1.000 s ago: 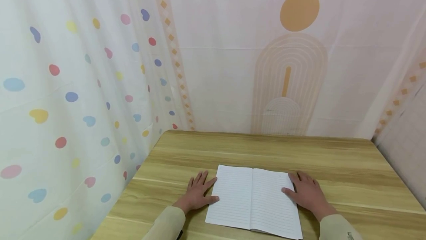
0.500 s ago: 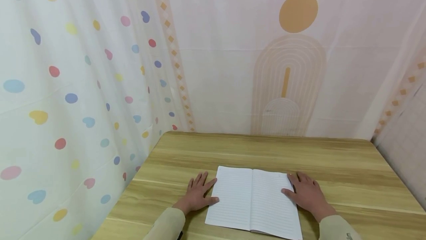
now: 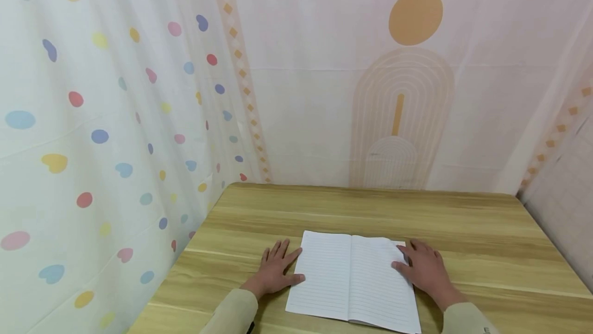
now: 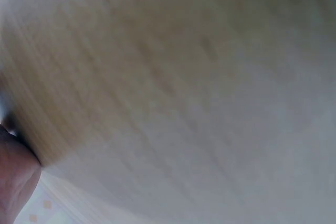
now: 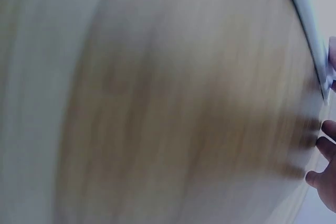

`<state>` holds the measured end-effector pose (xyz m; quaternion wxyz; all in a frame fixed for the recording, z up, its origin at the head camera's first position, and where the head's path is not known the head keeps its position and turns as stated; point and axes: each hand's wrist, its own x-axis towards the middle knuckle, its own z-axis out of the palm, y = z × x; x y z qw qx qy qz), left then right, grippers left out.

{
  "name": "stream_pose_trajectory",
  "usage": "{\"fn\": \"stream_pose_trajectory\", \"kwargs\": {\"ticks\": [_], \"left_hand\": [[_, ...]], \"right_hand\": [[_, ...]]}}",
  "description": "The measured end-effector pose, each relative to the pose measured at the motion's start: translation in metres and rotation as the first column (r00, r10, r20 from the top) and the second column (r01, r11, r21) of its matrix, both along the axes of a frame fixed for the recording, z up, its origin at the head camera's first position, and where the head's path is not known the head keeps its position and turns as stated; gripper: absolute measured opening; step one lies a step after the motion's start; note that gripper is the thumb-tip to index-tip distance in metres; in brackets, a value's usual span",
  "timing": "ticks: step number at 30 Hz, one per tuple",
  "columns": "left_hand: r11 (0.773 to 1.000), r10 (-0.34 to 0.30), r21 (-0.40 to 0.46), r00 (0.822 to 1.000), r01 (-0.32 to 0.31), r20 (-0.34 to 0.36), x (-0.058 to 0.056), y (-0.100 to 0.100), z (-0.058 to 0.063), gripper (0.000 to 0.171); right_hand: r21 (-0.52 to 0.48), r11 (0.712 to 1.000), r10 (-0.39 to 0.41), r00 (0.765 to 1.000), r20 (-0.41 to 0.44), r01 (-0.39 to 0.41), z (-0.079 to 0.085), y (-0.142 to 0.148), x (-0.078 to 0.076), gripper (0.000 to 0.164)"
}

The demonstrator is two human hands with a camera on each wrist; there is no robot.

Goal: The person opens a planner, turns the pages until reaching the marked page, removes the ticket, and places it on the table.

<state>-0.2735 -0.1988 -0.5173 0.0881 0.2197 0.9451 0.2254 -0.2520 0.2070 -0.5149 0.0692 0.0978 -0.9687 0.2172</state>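
Firstly, patterned curtains [image 3: 301,118], bkgd, spotted at L. Wood-grain table [image 3: 370,210], in front of same. Lined notebook [image 3: 350,277], qty 1, lying open on table btwn the hands. R hand [image 3: 425,268]: fingers loose, unclenched; thumb on R pg. [image 3: 380,282], index tip at its upper outer corner, sheet beneath [image 3: 401,243] showing. L hand [image 3: 277,269]: fingers released, spread; thumb & index at L pg. [image 3: 319,272] edge.

In the lower right of the head view, the right hand [image 3: 425,270] has edged slightly left, its index fingertip now further in at the corner; there the top right page [image 3: 377,282] has pulled back, baring a strip of white sheet [image 3: 400,243] beneath.
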Motion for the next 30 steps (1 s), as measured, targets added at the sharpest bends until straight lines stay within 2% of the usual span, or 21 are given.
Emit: {"fn": "stream_pose_trajectory", "kwargs": {"ticks": [5,9,13,18,22,30], "left_hand": [[1.000,-0.002,0.000,1.000,0.002,0.001,0.000,0.000,0.000,0.077],[1.000,-0.002,-0.001,1.000,0.002,0.002,-0.001,0.000,0.000,0.077],[1.000,-0.002,0.002,1.000,0.002,0.008,-0.001,0.000,0.001,0.077],[1.000,0.000,0.005,1.000,0.000,0.014,-0.001,0.000,0.001,0.078],[1.000,0.002,-0.003,1.000,-0.002,0.010,-0.002,0.000,-0.001,0.078],[1.000,0.000,-0.002,1.000,0.000,0.009,-0.002,-0.001,0.000,0.079]], "right_hand": [[-0.081,0.996,-0.032,0.999,-0.035,0.029,0.003,-0.006,-0.003,0.035],[-0.196,0.978,-0.061,0.998,0.030,0.066,0.011,-0.009,-0.004,0.036],[-0.344,0.930,-0.089,0.987,0.130,0.129,0.020,-0.013,-0.004,0.042],[-0.445,0.875,-0.109,0.973,0.205,0.192,0.026,-0.017,-0.005,0.045],[-0.500,0.846,-0.086,0.974,0.211,0.183,0.030,-0.020,-0.007,0.044],[-0.573,0.810,-0.023,0.984,0.177,0.122,0.042,-0.029,-0.006,0.051]]}}
